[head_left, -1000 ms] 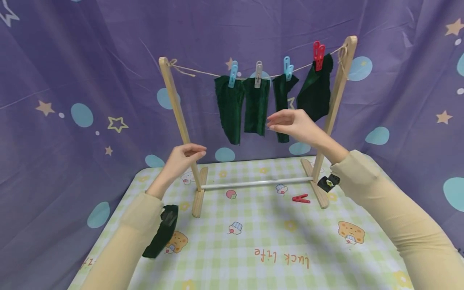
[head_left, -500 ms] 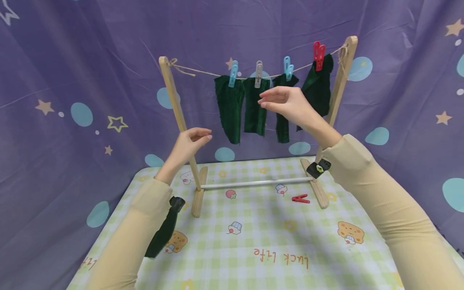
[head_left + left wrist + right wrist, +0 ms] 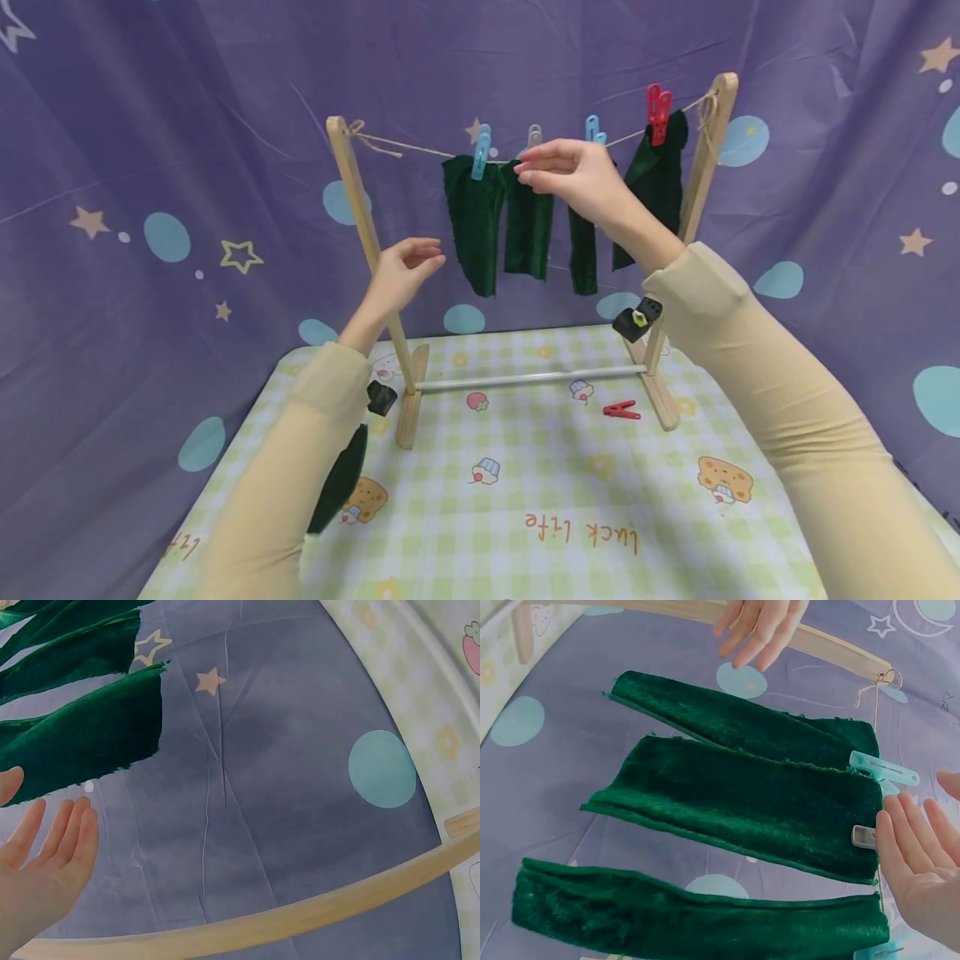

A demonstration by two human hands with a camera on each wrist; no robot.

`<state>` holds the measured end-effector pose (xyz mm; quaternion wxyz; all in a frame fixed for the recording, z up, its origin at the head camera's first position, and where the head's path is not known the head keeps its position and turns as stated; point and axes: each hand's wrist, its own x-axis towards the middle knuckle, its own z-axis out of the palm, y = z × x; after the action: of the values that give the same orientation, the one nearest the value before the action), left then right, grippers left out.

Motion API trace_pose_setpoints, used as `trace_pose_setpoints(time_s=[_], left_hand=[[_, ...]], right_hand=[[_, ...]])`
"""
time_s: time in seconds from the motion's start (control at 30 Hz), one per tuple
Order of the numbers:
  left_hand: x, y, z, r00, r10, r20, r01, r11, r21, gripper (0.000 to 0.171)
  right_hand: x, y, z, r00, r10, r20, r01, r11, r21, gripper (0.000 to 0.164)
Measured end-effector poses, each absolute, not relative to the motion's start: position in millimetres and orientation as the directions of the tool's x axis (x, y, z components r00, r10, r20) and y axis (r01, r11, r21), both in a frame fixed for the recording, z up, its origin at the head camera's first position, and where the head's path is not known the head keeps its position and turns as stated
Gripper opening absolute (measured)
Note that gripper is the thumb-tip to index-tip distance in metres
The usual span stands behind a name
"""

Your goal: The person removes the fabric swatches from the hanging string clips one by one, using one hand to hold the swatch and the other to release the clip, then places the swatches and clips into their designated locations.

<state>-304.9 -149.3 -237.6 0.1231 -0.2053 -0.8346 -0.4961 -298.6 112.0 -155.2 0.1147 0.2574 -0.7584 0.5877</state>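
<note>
Several dark green cloth pieces hang from a string (image 3: 420, 150) on a wooden rack. My right hand (image 3: 581, 179), fingers bent loosely and holding nothing, is in front of the second cloth (image 3: 528, 237), near its grey clothespin (image 3: 535, 132). It partly hides the third cloth (image 3: 582, 262) and its blue clothespin (image 3: 592, 127). My left hand (image 3: 397, 275) hovers by the left post, beside the leftmost cloth (image 3: 474, 229), which hangs from another blue clothespin (image 3: 482, 152). Nothing is in its fingers. In the right wrist view, the right hand (image 3: 926, 862) lies close to the grey clothespin (image 3: 865, 837).
A red clothespin (image 3: 658, 115) holds the rightmost cloth (image 3: 660, 187). Another red clothespin (image 3: 621, 409) lies on the checked tablecloth (image 3: 555, 467). Another green cloth (image 3: 341, 483) lies partly behind my left sleeve. Wooden posts (image 3: 360, 200) flank the string; a white bar (image 3: 525, 378) joins their feet.
My right hand has risen and moved left, from below the third cloth to near the grey clothespin. My left hand has risen slightly rightward. The hanging cloths keep their places.
</note>
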Motion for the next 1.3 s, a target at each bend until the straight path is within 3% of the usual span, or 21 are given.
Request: trace_pose_setpoints(time_s=[0.57, 0.83, 1.3], left_hand=[[-320, -140, -236, -0.922, 0.215, 0.321, 0.377, 0.314, 0.871, 0.045], [-333, -140, -247, -0.913, 0.231, 0.338, 0.399, 0.326, 0.857, 0.041], [-336, -134, -252, -0.941, 0.213, 0.261, 0.327, 0.388, 0.862, 0.043]], right_hand=[[-309, 96, -137, -0.869, -0.238, 0.433, -0.475, 0.162, -0.865, 0.041], [-317, 90, -133, -0.888, -0.235, 0.394, -0.428, 0.114, -0.896, 0.044], [-324, 80, -124, -0.923, -0.239, 0.302, -0.314, 0.013, -0.949, 0.049]])
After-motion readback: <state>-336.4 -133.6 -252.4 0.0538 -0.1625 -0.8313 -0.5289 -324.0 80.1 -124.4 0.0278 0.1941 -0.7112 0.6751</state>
